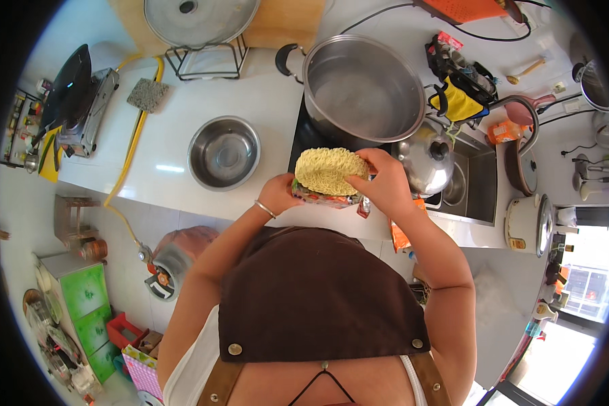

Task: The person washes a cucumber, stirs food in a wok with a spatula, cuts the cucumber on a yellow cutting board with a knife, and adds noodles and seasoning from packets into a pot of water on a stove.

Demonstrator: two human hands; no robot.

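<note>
A pale yellow cake of dried instant noodles [330, 171] is in front of me, near the counter's front edge. My right hand [387, 184] pinches its right end between thumb and fingers. My left hand [277, 195] is closed on the left side of a colourful plastic noodle packet [326, 201], which lies under and behind the cake. Whether the cake is fully out of the packet I cannot tell. Just beyond my hands stands a large steel pot [329, 120] on a dark cooktop, its lid off. A steel bowl [225, 157] sits to the left on the counter.
A domed steel lid [426, 159] leans by the sink [479, 193] on the right. An orange packet [400, 230] lies near the counter edge. A yellow gas hose [134, 145] crosses the left counter toward a portable stove [93, 111]. A flat lid [201, 20] rests on a rack behind.
</note>
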